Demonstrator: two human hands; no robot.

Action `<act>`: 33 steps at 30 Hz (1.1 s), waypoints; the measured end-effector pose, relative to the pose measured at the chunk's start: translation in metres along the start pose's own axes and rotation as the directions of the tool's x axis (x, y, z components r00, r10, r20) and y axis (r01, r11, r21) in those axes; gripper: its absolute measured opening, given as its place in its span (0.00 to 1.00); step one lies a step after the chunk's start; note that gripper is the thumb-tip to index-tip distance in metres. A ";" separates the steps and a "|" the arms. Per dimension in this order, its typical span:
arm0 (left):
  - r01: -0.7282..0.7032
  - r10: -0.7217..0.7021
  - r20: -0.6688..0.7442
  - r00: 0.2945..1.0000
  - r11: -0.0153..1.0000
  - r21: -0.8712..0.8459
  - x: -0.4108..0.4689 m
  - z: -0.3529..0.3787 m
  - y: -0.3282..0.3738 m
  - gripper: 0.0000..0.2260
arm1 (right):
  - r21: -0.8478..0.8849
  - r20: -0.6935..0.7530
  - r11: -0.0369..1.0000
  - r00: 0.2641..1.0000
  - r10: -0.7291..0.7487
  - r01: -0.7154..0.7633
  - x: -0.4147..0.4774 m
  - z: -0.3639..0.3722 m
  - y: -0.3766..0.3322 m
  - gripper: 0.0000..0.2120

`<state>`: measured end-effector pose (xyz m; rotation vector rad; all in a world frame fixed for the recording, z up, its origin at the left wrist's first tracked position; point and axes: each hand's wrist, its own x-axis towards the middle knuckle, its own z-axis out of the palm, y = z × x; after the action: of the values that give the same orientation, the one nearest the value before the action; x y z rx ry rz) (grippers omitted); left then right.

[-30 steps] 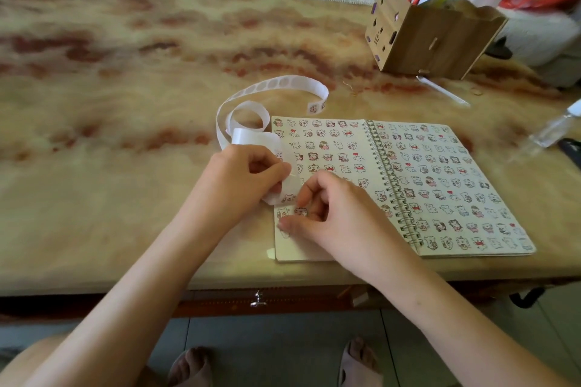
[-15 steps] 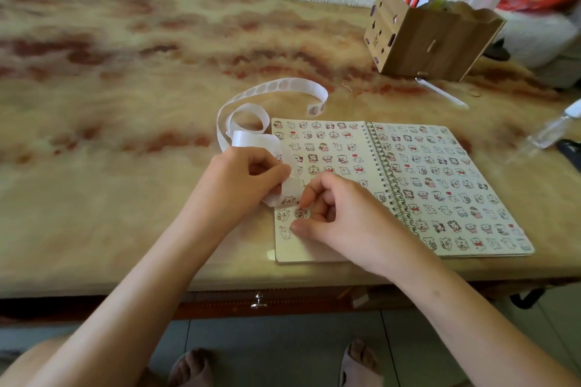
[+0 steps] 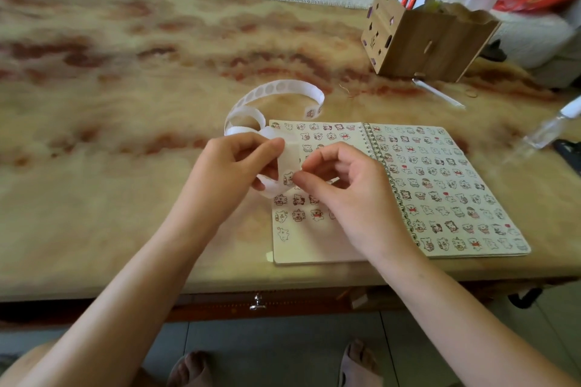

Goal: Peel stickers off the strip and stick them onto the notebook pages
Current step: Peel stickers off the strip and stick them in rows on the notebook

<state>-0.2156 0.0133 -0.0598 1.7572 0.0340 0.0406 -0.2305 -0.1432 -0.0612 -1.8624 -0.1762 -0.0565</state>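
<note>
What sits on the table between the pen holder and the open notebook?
In the head view, a thin white pen lies on the table between the pen holder and the notebook; otherwise that stretch looks bare.

A marbled tan-and-red table (image 3: 125,104) holds craft supplies.
An open notebook (image 3: 440,192) lies at 4 o'clock, a curled sticker strip (image 3: 276,88) at centre, a wooden pen holder (image 3: 424,44) at 1 o'clock.

One head-worn wide view, looking forward and down.

It sits close above the near edge of the surface (image 3: 94,166); forearms enter from 6 o'clock, a pen box (image 3: 427,41) stands far off at 1 o'clock, and floor shows below.
</note>
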 end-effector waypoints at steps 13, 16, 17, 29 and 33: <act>0.003 -0.008 0.086 0.996 0.998 0.058 -0.004 -0.001 0.005 0.07 | 0.007 -0.040 0.998 0.997 -0.067 0.068 0.005 -0.003 0.002 0.04; -0.001 -0.005 0.093 0.996 0.998 0.064 -0.005 -0.001 0.006 0.06 | 0.003 -0.034 0.997 0.997 -0.071 0.071 0.006 -0.003 0.003 0.04; -0.001 -0.005 0.093 0.996 0.998 0.067 -0.005 -0.001 0.006 0.06 | 0.000 -0.034 0.997 0.997 -0.072 0.072 0.006 -0.003 0.003 0.04; 0.038 -0.041 0.063 0.997 0.998 0.056 -0.006 0.002 0.004 0.07 | -0.188 -0.013 0.980 0.998 -0.061 0.058 0.002 -0.002 0.002 0.02; 0.059 -0.062 0.031 0.998 0.996 0.073 -0.004 0.000 0.002 0.08 | -0.225 0.012 0.971 0.996 -0.085 0.085 0.001 -0.004 -0.003 0.03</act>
<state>-0.2198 0.0128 -0.0579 1.8280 0.0649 -0.0344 -0.2299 -0.1459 -0.0575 -2.0810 -0.2603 -0.1382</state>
